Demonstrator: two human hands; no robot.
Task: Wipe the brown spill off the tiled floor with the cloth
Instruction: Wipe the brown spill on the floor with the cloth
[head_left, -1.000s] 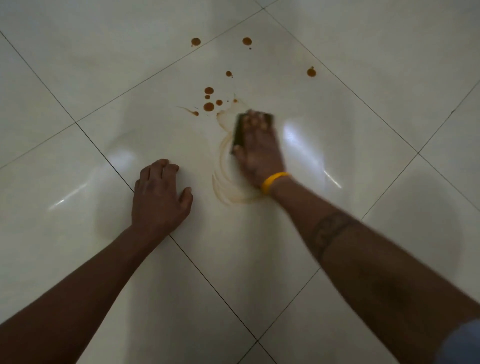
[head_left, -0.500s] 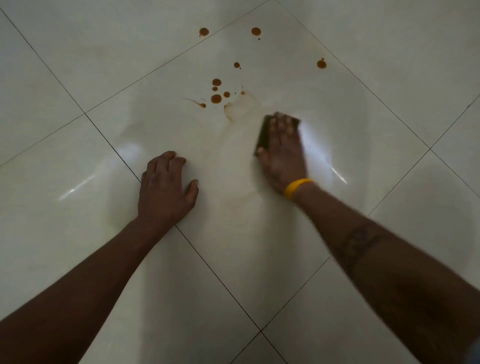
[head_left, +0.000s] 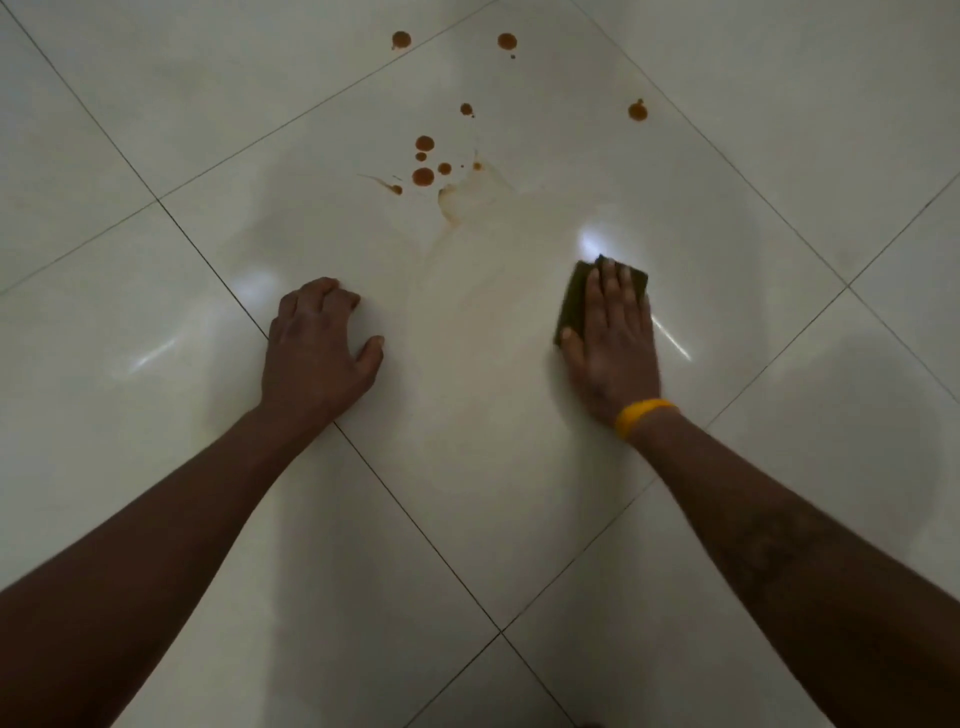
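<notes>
Head view: right hand (head_left: 613, 338) flat on cloth (head_left: 571, 301) — left hand (head_left: 317, 348) braced.

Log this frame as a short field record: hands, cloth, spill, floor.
left hand: rests on the floor, fingers bent, holds nothing
right hand: flat, straight fingers pressing the cloth
cloth: dark, folded, under the right hand, lying on the floor
brown spill: drops unwiped, beyond the hands; faint smear nearer
tiled floor: glossy pale tiles, dark grout lines
wristband: yellow, on right wrist
task status: not finished
</notes>
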